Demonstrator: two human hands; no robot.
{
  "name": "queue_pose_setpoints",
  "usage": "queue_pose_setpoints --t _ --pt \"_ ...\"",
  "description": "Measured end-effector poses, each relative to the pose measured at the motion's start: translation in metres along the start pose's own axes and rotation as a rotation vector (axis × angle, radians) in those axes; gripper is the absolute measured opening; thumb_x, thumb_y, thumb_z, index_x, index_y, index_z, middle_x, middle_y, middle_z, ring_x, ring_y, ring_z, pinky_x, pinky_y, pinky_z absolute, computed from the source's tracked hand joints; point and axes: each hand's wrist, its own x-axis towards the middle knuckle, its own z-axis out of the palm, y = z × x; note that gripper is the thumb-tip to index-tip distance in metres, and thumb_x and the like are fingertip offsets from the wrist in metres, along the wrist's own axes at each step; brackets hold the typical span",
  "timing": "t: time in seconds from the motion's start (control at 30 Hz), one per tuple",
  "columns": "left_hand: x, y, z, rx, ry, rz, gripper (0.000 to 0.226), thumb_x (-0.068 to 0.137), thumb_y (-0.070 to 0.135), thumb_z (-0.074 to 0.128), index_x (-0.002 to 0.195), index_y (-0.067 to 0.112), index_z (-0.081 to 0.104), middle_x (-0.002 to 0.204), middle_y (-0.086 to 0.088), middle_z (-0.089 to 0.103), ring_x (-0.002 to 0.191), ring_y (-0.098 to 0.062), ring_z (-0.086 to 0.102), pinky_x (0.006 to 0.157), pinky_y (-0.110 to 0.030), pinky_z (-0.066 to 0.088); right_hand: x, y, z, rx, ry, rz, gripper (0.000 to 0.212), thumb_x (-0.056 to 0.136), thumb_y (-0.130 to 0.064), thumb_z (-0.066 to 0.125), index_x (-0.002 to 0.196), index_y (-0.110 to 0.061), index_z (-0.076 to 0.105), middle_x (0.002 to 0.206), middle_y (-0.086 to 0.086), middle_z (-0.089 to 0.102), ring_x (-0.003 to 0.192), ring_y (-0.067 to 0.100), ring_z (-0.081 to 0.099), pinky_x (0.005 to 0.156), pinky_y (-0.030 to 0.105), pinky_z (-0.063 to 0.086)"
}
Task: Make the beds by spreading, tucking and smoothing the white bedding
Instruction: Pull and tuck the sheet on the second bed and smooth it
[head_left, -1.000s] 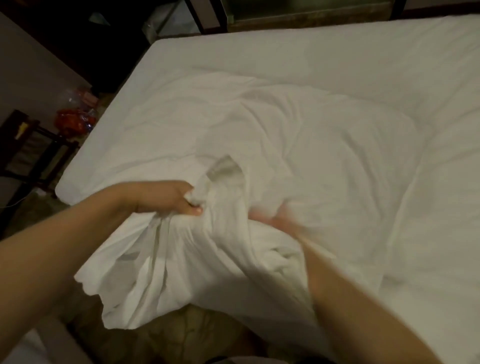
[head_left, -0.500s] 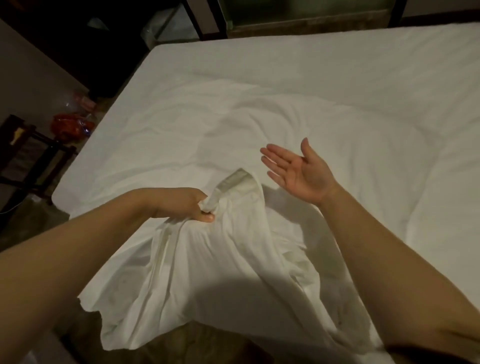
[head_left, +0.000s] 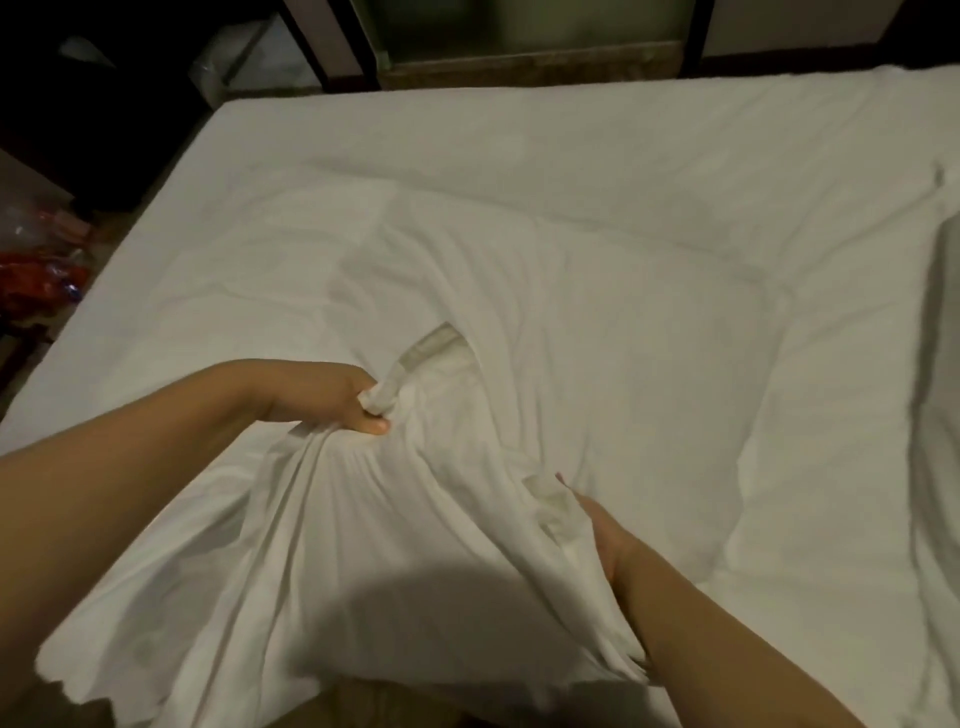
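Note:
A loose white sheet (head_left: 363, 551) lies rumpled over the near part of the white bed (head_left: 571, 171), its near edge hanging off the mattress. My left hand (head_left: 337, 397) grips a bunched fold of this sheet and holds it raised. My right hand (head_left: 597, 530) is lower and to the right, pushed into another fold of the same sheet; cloth covers most of its fingers, so whether they are curled round the fold stays hidden. A pillow-like bulge (head_left: 597, 322) shows under the sheet beyond my hands.
A dark frame and a wall panel (head_left: 519, 47) stand past the far edge of the bed. On the floor to the left lies a red and clear plastic bundle (head_left: 36, 280). More white bedding (head_left: 930, 364) rises at the right edge.
My right hand, held open in the air half a second ago, has dropped down and toward me into a fold of the sheet. My left hand keeps its hold on the bunched fold.

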Motion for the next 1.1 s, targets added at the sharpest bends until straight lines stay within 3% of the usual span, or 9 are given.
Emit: queue_pose_setpoints --t 0.17,0.27,0.33,0.47,0.53,0.6,0.83,1.0,1.1 --pt "0.009 -0.001 0.0 0.017 -0.006 -0.027 0.035 0.056 0.053 0.072 0.066 0.021 0.064 0.077 -0.011 0.052 0.074 -0.025 0.044 0.073 -0.041 0.031 0.021 -0.058 0.001 0.23 -0.143 -0.205 0.068 0.07 -0.044 0.074 0.124 -0.004 0.062 0.121 0.011 0.066 0.109 0.025 0.065 0.094 0.039 0.05" --pt "0.01 0.004 -0.003 0.034 0.031 -0.035 0.039 0.065 0.046 0.071 0.077 0.01 0.062 0.077 -0.008 0.057 0.072 -0.019 0.051 0.071 -0.032 0.039 0.019 -0.1 -0.001 0.179 -0.219 -0.286 0.06 0.051 -0.031 0.092 0.104 -0.01 0.074 0.115 0.008 0.069 0.097 0.021 0.07 0.082 0.037 0.057" --pt "0.015 0.006 -0.006 0.036 0.106 -0.049 0.034 0.075 0.037 0.069 0.084 0.004 0.064 0.082 -0.005 0.063 0.074 -0.015 0.055 0.073 -0.026 0.042 0.015 -0.126 0.003 0.102 -0.141 -0.334 0.037 0.071 -0.026 0.08 0.105 -0.012 0.073 0.109 0.007 0.07 0.088 0.019 0.071 0.068 0.032 0.06" --pt "0.029 0.013 -0.013 0.068 0.231 -0.102 0.034 0.087 0.032 0.064 0.071 0.007 0.049 0.07 -0.009 0.05 0.065 -0.02 0.043 0.061 -0.027 0.033 0.016 -0.143 0.004 -0.715 0.323 -0.553 0.032 0.098 -0.016 0.047 0.126 -0.008 0.061 0.113 0.008 0.066 0.1 0.02 0.063 0.079 0.017 0.048" --pt "0.038 0.02 -0.018 0.081 0.294 -0.116 0.028 0.093 0.024 0.058 0.071 0.009 0.05 0.07 -0.009 0.051 0.065 -0.021 0.044 0.059 -0.028 0.032 0.02 -0.134 -0.001 -1.329 0.499 -0.745 0.033 0.099 -0.017 0.044 0.126 -0.012 0.062 0.123 0.005 0.065 0.113 0.023 0.059 0.092 0.025 0.041" --pt "0.047 0.028 -0.022 0.085 0.352 -0.104 0.021 0.094 0.023 0.057 0.081 0.007 0.059 0.077 -0.007 0.058 0.071 -0.02 0.05 0.064 -0.028 0.035 0.02 -0.124 -0.002 -1.568 0.549 -0.934 0.032 0.099 -0.02 0.043 0.12 -0.013 0.066 0.114 0.003 0.07 0.102 0.025 0.064 0.087 0.031 0.042" --pt "0.079 0.059 -0.033 0.239 0.479 -0.106 0.024 0.097 0.025 0.052 0.105 0.006 0.063 0.098 -0.01 0.062 0.088 -0.026 0.054 0.067 -0.03 0.038 0.002 -0.155 0.008 -1.452 0.707 -1.15 0.044 0.096 -0.027 0.031 0.103 -0.007 0.07 0.087 0.009 0.072 0.078 0.031 0.063 0.077 0.039 0.044" --pt "0.096 0.082 -0.042 0.359 0.634 -0.168 0.031 0.098 0.026 0.046 0.112 0.005 0.063 0.114 -0.015 0.063 0.103 -0.033 0.058 0.078 -0.031 0.04 0.005 -0.168 0.002 -1.449 0.678 -0.932 0.037 0.102 -0.03 0.037 0.129 -0.016 0.058 0.118 0.003 0.066 0.106 0.025 0.06 0.089 0.032 0.038" --pt "0.113 0.112 -0.053 0.398 0.722 -0.193 0.028 0.097 0.023 0.045 0.106 0.006 0.065 0.108 -0.013 0.064 0.101 -0.034 0.06 0.077 -0.031 0.041 0.0 -0.166 0.022 -1.053 0.424 -0.751 0.041 0.102 -0.041 0.034 0.138 -0.026 0.048 0.137 -0.003 0.053 0.122 0.015 0.051 0.096 0.023 0.035"
